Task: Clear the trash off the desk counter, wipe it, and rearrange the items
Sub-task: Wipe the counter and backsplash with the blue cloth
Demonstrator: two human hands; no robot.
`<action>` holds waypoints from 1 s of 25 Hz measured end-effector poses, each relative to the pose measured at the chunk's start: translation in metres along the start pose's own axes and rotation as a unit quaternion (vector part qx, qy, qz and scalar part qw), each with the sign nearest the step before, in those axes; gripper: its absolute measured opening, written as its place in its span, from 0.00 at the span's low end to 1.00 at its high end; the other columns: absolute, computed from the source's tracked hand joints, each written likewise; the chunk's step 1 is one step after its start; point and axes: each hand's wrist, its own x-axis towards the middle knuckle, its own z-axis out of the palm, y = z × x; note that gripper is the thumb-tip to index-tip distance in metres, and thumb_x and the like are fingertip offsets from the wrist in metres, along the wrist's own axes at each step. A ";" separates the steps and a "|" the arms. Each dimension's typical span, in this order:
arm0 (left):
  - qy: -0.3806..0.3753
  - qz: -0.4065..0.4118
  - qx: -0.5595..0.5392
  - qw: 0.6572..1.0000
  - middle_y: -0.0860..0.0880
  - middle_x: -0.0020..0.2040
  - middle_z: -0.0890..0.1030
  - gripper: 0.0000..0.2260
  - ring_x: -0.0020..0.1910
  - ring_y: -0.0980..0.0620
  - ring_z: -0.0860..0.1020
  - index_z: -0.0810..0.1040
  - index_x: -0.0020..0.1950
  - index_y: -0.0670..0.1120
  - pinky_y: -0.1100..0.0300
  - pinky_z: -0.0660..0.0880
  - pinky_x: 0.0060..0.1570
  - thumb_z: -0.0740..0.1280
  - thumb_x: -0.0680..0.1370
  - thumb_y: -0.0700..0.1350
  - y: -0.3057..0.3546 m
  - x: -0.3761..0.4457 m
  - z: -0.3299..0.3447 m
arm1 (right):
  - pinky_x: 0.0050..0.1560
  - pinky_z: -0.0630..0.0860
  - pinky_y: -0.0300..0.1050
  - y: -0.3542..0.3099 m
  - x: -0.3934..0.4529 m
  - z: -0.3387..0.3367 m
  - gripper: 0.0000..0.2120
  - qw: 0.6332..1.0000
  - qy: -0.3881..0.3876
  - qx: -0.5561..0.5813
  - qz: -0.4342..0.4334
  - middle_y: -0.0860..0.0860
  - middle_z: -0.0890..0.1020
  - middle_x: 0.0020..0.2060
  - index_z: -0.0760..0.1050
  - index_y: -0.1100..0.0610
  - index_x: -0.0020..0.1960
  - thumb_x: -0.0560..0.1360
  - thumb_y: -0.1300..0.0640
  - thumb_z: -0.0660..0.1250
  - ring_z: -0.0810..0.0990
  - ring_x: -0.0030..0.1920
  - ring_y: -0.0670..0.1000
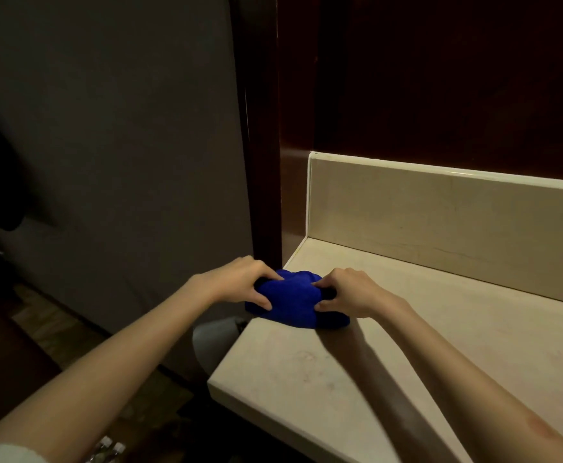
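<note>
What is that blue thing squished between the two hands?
A bunched blue cloth lies between the left hand and right hand, both gripping it at the counter's left edge, seen in the head view.

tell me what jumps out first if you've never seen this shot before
The bright blue cloth stands out first, bunched at the left end of the pale counter, partly over its left edge. The left hand and the right hand grip it from either side. Behind runs a pale backsplash under dark wood panelling.
</note>
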 end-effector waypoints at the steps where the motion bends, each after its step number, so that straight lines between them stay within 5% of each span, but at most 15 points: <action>1: 0.008 -0.005 -0.025 1.000 0.53 0.56 0.81 0.21 0.51 0.60 0.79 0.74 0.67 0.53 0.67 0.75 0.51 0.71 0.75 0.47 -0.001 -0.010 0.003 | 0.47 0.70 0.42 -0.005 -0.004 0.001 0.20 1.000 -0.002 0.000 -0.004 0.51 0.81 0.58 0.74 0.53 0.66 0.76 0.49 0.66 0.78 0.55 0.53; 7: 0.032 -0.024 -0.081 0.996 0.59 0.54 0.79 0.23 0.47 0.66 0.78 0.72 0.69 0.57 0.72 0.74 0.46 0.72 0.75 0.49 0.005 -0.061 0.022 | 0.50 0.72 0.41 -0.030 -0.038 0.012 0.20 0.999 -0.018 0.020 -0.031 0.52 0.82 0.57 0.74 0.53 0.67 0.76 0.51 0.67 0.79 0.54 0.52; 13: 0.053 -0.015 -0.074 0.996 0.57 0.57 0.81 0.24 0.51 0.64 0.78 0.73 0.68 0.57 0.68 0.74 0.53 0.73 0.73 0.51 0.022 -0.097 0.040 | 0.46 0.67 0.40 -0.050 -0.081 0.022 0.20 0.999 -0.028 0.024 -0.032 0.52 0.82 0.54 0.75 0.53 0.65 0.75 0.49 0.67 0.78 0.51 0.52; 20: 0.050 0.003 -0.035 0.998 0.55 0.57 0.81 0.25 0.46 0.66 0.75 0.73 0.69 0.55 0.74 0.70 0.45 0.73 0.73 0.49 0.060 -0.133 0.055 | 0.50 0.71 0.43 -0.065 -0.139 0.033 0.20 0.996 -0.026 0.088 -0.003 0.51 0.82 0.55 0.75 0.52 0.66 0.75 0.51 0.69 0.77 0.51 0.51; 25: 0.045 0.004 -0.034 0.998 0.53 0.59 0.81 0.24 0.50 0.64 0.75 0.73 0.68 0.56 0.71 0.70 0.49 0.73 0.73 0.48 0.073 -0.136 0.061 | 0.49 0.72 0.44 -0.070 -0.162 0.039 0.19 0.995 -0.004 0.097 0.017 0.49 0.82 0.50 0.76 0.50 0.65 0.74 0.52 0.69 0.78 0.48 0.50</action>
